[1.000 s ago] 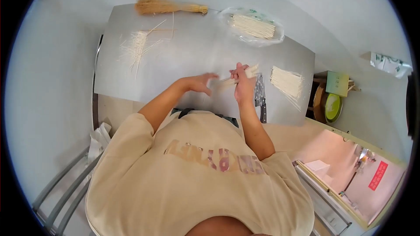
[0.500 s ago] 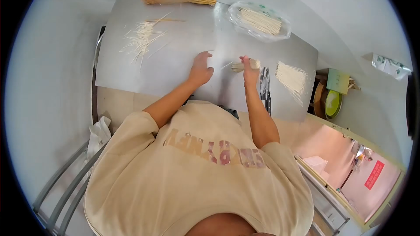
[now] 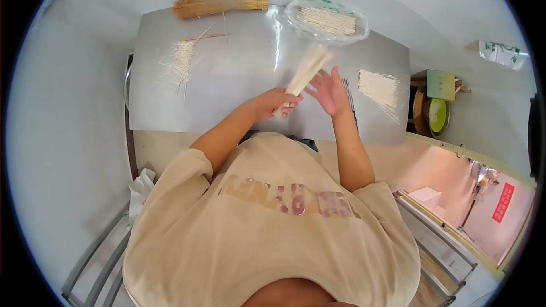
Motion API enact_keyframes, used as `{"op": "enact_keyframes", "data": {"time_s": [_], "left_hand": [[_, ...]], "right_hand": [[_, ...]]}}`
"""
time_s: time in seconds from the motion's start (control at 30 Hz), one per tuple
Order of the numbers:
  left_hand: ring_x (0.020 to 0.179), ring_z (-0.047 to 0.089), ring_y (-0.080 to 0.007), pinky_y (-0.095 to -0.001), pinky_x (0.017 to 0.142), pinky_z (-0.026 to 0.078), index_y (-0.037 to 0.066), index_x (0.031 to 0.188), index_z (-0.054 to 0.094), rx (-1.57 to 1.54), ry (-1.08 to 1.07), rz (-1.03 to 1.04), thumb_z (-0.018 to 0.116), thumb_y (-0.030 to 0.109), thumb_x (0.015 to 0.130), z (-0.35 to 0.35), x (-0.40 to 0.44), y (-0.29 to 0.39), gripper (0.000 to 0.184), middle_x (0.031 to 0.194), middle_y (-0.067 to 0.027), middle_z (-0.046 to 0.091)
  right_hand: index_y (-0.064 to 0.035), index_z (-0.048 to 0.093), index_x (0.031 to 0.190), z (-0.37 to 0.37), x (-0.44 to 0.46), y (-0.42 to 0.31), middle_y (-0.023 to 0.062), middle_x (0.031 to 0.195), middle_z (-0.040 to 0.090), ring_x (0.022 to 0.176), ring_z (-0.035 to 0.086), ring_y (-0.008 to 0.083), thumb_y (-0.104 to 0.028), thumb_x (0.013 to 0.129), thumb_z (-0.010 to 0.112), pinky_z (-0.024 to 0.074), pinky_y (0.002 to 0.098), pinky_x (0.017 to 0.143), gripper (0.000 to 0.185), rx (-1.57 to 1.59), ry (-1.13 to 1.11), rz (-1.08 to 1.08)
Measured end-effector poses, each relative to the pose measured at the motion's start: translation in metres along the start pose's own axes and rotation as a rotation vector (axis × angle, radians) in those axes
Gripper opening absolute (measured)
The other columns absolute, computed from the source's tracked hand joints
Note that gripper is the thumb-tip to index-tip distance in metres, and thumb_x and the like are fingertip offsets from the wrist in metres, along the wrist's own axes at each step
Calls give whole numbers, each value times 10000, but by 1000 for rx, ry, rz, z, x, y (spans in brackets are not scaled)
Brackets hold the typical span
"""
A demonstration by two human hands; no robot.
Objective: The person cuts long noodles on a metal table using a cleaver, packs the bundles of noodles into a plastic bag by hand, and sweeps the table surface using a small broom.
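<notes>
Head view shows the left hand (image 3: 273, 102) closed round the near end of a strand bundle (image 3: 307, 72), perhaps noodles, leaving its blurred far end free over the table (image 3: 227, 74); beside it, the right hand (image 3: 331, 94) is spread wide.

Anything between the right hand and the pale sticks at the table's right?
Yes, the head view shows a dark knife-like tool, partly hidden by the right hand, before the pale sticks.
</notes>
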State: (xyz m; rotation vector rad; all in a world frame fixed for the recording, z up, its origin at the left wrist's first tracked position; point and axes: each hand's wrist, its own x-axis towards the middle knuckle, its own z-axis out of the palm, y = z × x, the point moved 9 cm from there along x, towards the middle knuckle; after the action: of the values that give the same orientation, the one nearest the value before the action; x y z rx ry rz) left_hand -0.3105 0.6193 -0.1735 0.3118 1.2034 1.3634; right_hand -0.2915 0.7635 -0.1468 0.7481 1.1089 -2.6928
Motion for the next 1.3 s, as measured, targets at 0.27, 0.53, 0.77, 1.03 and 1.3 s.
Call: {"op": "enact_keyframes", "data": {"time_s": [0.27,0.53,0.77,1.03,1.3], "left_hand": [[612,438,-71,-247,537,418,73,1181,542,-750,-244,-238,551,263,1055,31,-37,-25,228,814,32,486],[930,699,-221,-355,796,595,6,1341,550,-356,-155,-195,580,247,1031,49,-33,8,393,1145,-104,678],[1127,681,-301,-410,908,588,-29,1383,508,-196,-30,-144,561,223,1036,48,-23,20,432,1306,-217,631],[1194,641,-338,-449,982,553,-57,1433,448,-334,-173,-109,529,240,1050,77,-31,51,491,1320,-227,615],[714,607,-125,-302,647,524,43,1222,580,-361,-208,-152,577,272,1040,79,-26,33,292,957,-29,631]], "right_hand": [[56,133,1568,3,-18,63,288,1597,273,1471,331,379,-808,899,421,342,550,1143,1131,-6,-165,244],[40,293,1517,47,-11,5,326,1565,294,1462,321,451,-774,906,438,313,592,1176,1028,558,-281,-9],[18,295,1532,50,-25,-27,326,1544,334,1458,327,452,-758,908,461,323,592,1168,1009,598,-364,-158],[-25,303,1550,42,-34,-41,303,1513,396,1423,386,436,-622,953,528,365,555,1152,873,546,-348,-205],[1,339,1516,49,-18,-38,282,1511,410,1414,403,415,-608,955,546,350,548,1177,854,636,-289,-184]]}}
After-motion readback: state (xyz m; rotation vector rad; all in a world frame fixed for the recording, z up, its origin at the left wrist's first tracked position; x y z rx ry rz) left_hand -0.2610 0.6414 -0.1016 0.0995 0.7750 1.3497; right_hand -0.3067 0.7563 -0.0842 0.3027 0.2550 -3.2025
